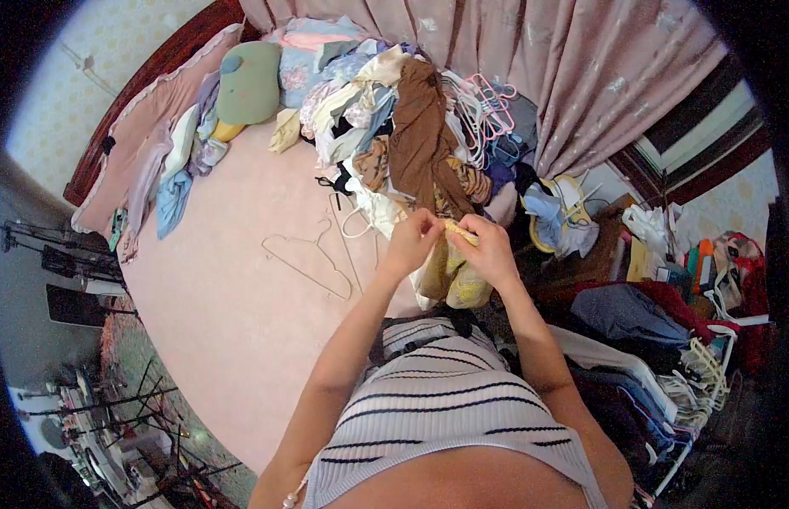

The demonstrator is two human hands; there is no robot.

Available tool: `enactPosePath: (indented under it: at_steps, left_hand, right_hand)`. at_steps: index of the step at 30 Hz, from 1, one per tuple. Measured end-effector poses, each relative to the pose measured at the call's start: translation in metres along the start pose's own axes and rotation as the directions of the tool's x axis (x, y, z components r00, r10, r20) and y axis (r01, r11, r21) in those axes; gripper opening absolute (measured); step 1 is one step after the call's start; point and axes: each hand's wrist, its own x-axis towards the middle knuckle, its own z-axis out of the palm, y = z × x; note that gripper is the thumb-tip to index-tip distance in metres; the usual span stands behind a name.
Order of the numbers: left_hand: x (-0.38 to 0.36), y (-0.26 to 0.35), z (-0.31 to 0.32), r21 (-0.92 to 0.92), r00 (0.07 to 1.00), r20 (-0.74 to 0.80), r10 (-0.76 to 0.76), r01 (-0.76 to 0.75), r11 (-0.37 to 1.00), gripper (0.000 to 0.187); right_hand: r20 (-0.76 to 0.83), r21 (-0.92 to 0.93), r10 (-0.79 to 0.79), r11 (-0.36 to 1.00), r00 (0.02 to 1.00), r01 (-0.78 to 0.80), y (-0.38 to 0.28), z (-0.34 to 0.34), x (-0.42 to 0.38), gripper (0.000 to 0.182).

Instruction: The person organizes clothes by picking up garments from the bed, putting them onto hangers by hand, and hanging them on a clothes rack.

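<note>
Near the centre, my left hand (pixel 415 241) and my right hand (pixel 489 248) are close together at the edge of the clothes pile. Between them is a yellow patterned cloth (pixel 460 232), pinched by the fingers of my right hand. My left fingertips are pressed together at its left end. A yellowish garment (pixel 469 288) hangs below my right hand. Just beyond my hands lies a brown garment (pixel 421 127) on the pile. A thin wire hanger (pixel 314 263) rests on the pink bed sheet (pixel 216 322) to the left.
A heap of mixed clothes (pixel 352 93) covers the far side of the bed, with pink and white hangers (pixel 493 110) at its right. A green cap-shaped cushion (pixel 249 82) leans near the headboard. On the right stands a rack (pixel 691 433) with clothes and hangers.
</note>
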Motion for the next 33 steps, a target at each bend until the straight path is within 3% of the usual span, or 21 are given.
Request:
enactPosePath:
  at_steps: [9,14,18,23,26,27,28,29,30,31,33]
  left_hand:
    - [0.009,-0.019,0.024,0.168,0.981,-0.186,0.062,-0.03,0.985,0.013]
    - [0.019,-0.054,0.004,0.318,0.941,-0.331,-0.073,0.184,0.93,0.012]
    - [0.025,-0.093,-0.029,0.398,0.93,-0.367,-0.029,0.185,0.899,0.014]
    - [0.025,-0.095,-0.063,0.45,0.84,-0.508,-0.189,0.446,0.774,0.017]
    - [0.024,-0.103,-0.075,0.47,0.877,-0.468,-0.11,0.353,0.809,0.018]
    - [0.025,-0.101,-0.079,0.47,0.876,-0.47,-0.111,0.354,0.809,0.018]
    - [0.027,-0.091,-0.085,0.138,0.884,-0.372,-0.284,0.355,0.925,0.017]
    - [0.027,-0.081,-0.089,-0.213,0.888,-0.213,-0.407,0.364,0.907,0.016]
    - [0.027,-0.068,-0.093,-0.53,0.886,-0.017,-0.463,0.385,0.756,0.014]
    - [0.03,-0.047,-0.09,-0.641,0.912,0.025,-0.408,0.328,0.694,0.009]
    - [0.04,-0.011,-0.079,-0.709,0.935,0.003,-0.354,0.252,0.658,0.01]
  right_hand:
    - [-0.043,-0.044,-0.029,0.999,0.999,0.027,-0.01,-0.008,-0.008,0.022]
    - [-0.039,0.04,-0.047,0.998,0.998,0.049,-0.032,-0.03,-0.018,0.022]
    - [-0.123,0.129,-0.036,0.99,0.992,0.052,-0.044,-0.055,-0.025,0.016]
    - [-0.251,0.286,-0.002,0.955,0.968,0.076,-0.04,-0.083,-0.03,0.013]
    - [-0.282,0.31,0.034,0.949,0.959,0.057,-0.019,-0.096,-0.025,0.011]
    - [-0.397,0.322,0.095,0.946,0.913,0.041,-0.002,-0.097,-0.019,0.01]
    - [-0.504,0.334,0.152,0.942,0.85,0.029,0.009,-0.098,-0.011,0.01]
    - [-0.502,0.332,0.151,0.943,0.852,0.029,0.015,-0.101,-0.002,0.01]
    - [-0.641,-0.082,-0.062,0.997,0.765,0.012,0.02,-0.103,0.006,0.012]
    - [-0.667,-0.476,-0.316,0.877,0.674,-0.06,0.023,-0.103,0.009,0.014]
    - [-0.347,-0.009,0.078,0.996,0.935,-0.087,0.042,-0.083,0.004,0.019]
